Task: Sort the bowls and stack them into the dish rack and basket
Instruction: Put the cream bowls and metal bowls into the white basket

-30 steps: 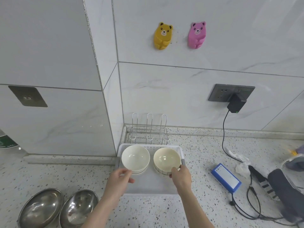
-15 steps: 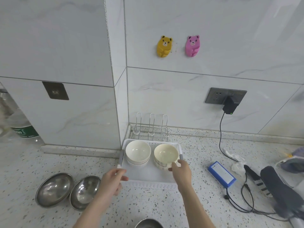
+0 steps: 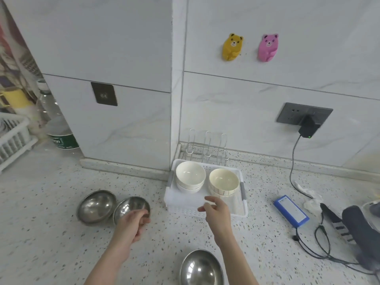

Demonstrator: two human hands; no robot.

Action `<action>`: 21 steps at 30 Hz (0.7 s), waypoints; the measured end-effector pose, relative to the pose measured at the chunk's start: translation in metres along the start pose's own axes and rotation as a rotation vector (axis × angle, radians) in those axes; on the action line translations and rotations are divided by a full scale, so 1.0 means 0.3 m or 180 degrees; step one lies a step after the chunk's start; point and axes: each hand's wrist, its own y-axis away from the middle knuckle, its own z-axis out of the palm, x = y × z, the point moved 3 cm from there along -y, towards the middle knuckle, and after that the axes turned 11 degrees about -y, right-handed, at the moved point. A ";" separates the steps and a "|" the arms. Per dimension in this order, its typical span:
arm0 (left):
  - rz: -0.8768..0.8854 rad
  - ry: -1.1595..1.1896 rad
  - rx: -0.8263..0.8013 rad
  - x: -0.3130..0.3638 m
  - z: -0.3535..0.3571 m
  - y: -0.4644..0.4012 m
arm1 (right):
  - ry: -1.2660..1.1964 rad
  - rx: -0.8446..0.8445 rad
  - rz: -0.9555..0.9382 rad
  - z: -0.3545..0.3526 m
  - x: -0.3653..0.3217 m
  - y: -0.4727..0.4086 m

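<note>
A white basket [image 3: 238, 210] on the counter holds a stack of white bowls [image 3: 190, 178] on the left and a stack of cream striped bowls [image 3: 223, 184] on the right. A wire dish rack [image 3: 205, 149] stands behind it by the wall. Two steel bowls [image 3: 96, 206] [image 3: 129, 206] sit side by side to the left, and a third steel bowl [image 3: 200, 268] lies near the bottom edge. My left hand [image 3: 131, 225] hovers over the near rim of the right one of the pair, fingers loosely curled and holding nothing. My right hand [image 3: 216, 210] floats over the basket's front edge, fingers relaxed, empty.
A blue battery pack [image 3: 291, 210], black cables [image 3: 320, 239], a plugged charger [image 3: 307, 128] and a dark grey object [image 3: 357, 225] occupy the right. A plastic bottle [image 3: 55, 124] and a white slatted rack [image 3: 12, 136] stand at the far left behind the wall corner.
Both hands have left the basket: the left has drawn back left to the steel bowls, the right has lifted off the cream bowl. The view has swung left and down, showing a third steel bowl.
</note>
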 end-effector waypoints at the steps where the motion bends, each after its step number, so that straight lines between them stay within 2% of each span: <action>1: -0.0005 -0.0002 0.0020 -0.001 -0.029 -0.005 | 0.0048 -0.0032 -0.0001 0.033 0.006 0.011; 5: 0.0129 -0.0295 0.0100 -0.021 -0.188 -0.038 | 0.0222 -0.0200 0.0001 0.209 0.047 0.058; 7: 0.0314 -0.0610 0.0332 -0.030 -0.280 -0.059 | 0.0518 -0.0321 -0.0137 0.305 0.079 0.088; 10: 0.0569 -0.1292 0.0772 -0.043 -0.410 -0.090 | 0.1224 -0.0414 -0.0254 0.426 0.124 0.126; 13: 0.0589 -0.2221 0.0961 -0.065 -0.500 -0.117 | 0.2186 -0.0507 -0.0093 0.505 0.166 0.154; 15: 0.0536 -0.2683 0.0997 -0.094 -0.545 -0.146 | 0.2218 -0.0612 0.0036 0.541 0.191 0.165; 17: 0.0448 -0.2559 0.0895 -0.122 -0.571 -0.184 | 0.1954 -0.0660 0.0175 0.564 0.208 0.176; 21: -0.0334 -0.1334 0.0556 -0.150 -0.579 -0.244 | 0.1336 -0.0391 0.0634 0.595 0.237 0.189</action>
